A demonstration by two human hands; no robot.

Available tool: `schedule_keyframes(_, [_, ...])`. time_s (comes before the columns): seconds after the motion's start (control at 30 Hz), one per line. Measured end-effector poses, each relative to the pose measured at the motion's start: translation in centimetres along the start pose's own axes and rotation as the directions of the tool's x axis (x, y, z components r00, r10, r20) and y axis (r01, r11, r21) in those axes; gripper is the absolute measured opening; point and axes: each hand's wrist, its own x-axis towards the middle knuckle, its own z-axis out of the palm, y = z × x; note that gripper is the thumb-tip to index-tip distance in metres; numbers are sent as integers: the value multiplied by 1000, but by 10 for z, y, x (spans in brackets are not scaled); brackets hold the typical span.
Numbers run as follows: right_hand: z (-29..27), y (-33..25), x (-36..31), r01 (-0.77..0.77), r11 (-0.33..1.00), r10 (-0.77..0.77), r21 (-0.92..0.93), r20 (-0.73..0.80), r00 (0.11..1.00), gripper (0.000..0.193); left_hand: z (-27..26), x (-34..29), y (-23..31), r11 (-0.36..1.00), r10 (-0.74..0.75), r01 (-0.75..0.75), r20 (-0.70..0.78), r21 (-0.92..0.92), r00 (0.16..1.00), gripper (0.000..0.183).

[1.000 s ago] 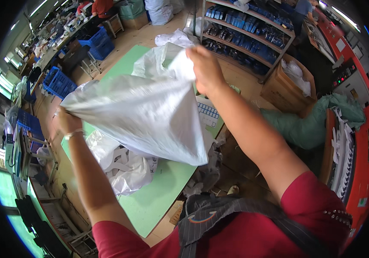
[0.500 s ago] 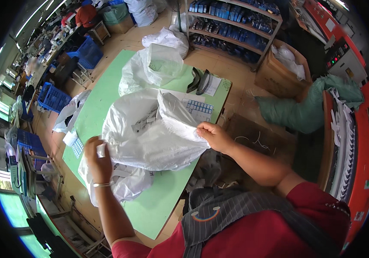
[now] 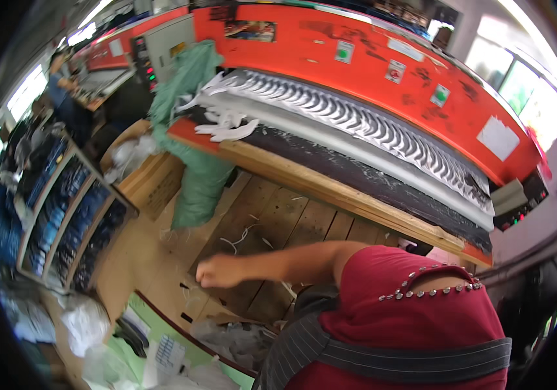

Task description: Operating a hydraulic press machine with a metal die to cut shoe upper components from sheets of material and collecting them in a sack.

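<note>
My right hand (image 3: 220,271) is in the air over the wooden floor boards, beyond the edge of the green table (image 3: 231,372). Its fingers look curled in, slightly blurred, and nothing sticks out of them. My left hand is out of the picture. At the bottom lies part of a white plastic bag (image 3: 210,377) on the table, away from the hand. Across from me, a long row of curved white pieces (image 3: 350,123) lies along the red machine (image 3: 304,45). A pair of white gloves (image 3: 226,123) rests on its left end.
A green sack (image 3: 197,188) slumps against the machine's left end, beside a cardboard box (image 3: 155,182). A rack (image 3: 74,214) of blue items stands at left. Loose white strings (image 3: 239,239) lie on the boards. Dark shoe-like parts (image 3: 133,335) sit on the table. Another person (image 3: 61,91) stands far left.
My view has swung right, from the table to the red machine. My right hand has let go of the white bag. My left hand has left the picture.
</note>
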Motion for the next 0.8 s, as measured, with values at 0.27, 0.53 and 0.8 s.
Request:
schedule_keyframes(0.27, [-293, 96, -109, -516, 852, 283, -94, -745, 604, 32, -320, 144, 259, 963, -190, 17, -634, -268, 750, 25])
schedule_keyframes(0.53, [-356, 191, -72, -282, 632, 732, 722, -435, 525, 46, -404, 314, 559, 698, 327, -585, -543, -413, 773, 24])
schedule_keyframes(0.8, [-391, 225, 13, -308, 526, 851, 793, -488, 196, 43, -466, 487, 792, 451, 558, -709, -448, -542, 698, 34])
